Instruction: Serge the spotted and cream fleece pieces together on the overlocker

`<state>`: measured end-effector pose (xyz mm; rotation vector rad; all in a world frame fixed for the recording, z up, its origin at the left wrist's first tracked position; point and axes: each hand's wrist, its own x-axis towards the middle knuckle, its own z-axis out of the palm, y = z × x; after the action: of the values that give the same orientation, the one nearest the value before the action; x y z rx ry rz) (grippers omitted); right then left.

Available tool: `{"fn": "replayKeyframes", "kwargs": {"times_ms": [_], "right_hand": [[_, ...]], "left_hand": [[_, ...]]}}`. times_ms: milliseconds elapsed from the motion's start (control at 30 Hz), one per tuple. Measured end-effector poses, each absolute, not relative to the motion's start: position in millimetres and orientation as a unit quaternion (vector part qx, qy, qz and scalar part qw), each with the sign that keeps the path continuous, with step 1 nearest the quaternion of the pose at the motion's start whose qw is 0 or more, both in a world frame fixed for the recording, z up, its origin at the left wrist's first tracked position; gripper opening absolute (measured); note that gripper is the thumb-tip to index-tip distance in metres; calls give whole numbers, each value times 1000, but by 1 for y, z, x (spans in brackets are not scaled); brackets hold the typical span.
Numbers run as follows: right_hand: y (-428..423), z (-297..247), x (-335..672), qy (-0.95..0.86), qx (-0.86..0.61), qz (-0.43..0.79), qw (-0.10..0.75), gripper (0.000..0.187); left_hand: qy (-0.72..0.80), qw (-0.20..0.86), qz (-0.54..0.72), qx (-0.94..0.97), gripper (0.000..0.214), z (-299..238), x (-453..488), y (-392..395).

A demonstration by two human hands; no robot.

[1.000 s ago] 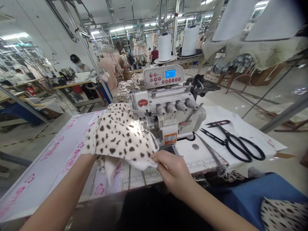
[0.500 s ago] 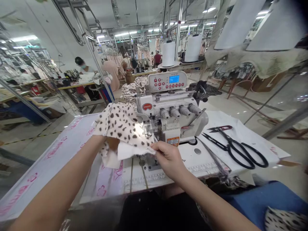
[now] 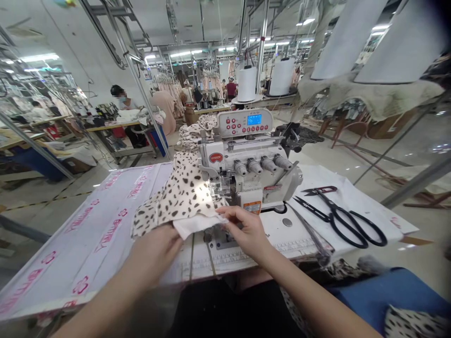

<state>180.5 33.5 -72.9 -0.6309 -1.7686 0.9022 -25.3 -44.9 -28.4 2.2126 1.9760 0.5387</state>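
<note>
A cream fleece fabric piece with dark spots [image 3: 183, 188] lies under the presser-foot area of a white overlock sewing machine [image 3: 246, 164], its plain white underside folded up along the near edge. My right hand [image 3: 246, 230] pinches that edge between thumb and fingers, just in front of the needle area. Closed at the fabric's near left part is my left hand [image 3: 158, 249], its fingertips partly covered by the cloth. A lamp throws a bright patch on the fabric beside the needle, and the needle itself is too small to make out.
Large black-handled scissors [image 3: 341, 216] and small thread snips [image 3: 320, 190] lie right of the machine. More spotted fabric [image 3: 197, 131] is heaped behind it. White thread cones [image 3: 246, 84] stand beyond. A person [image 3: 123, 101] sits at another machine on the left.
My left hand has come out from behind the fabric, moving down toward me. The fabric now spreads flatter to the left. My right hand stays at the edge near the needle.
</note>
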Motion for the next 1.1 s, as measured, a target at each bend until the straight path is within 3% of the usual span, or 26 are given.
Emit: {"fn": "replayKeyframes", "kwargs": {"times_ms": [133,233,367,533,700,967,1100], "right_hand": [[33,-75,179,-731,-261,355,521,3],[34,-77,179,-743,-265,312,530,7],[35,-72,182,-783,-247,209,532,12],[34,-66,186,-831,-182,82,519,14],[35,-68,186,-845,-194,60,495,15],[41,-50,181,-873,-295,-29,387,18],[32,-67,195,-866,-281,0,413,20]], "left_hand": [[482,-57,321,813,9,-29,15,-54],[451,-118,339,817,34,-36,23,-26],[432,-85,307,844,24,-39,11,1],[384,-62,291,874,26,-32,-3,-2],[373,-53,279,884,25,-29,-7,2],[450,-18,235,861,24,-19,-13,31],[519,-19,223,825,23,-16,-12,47]]}}
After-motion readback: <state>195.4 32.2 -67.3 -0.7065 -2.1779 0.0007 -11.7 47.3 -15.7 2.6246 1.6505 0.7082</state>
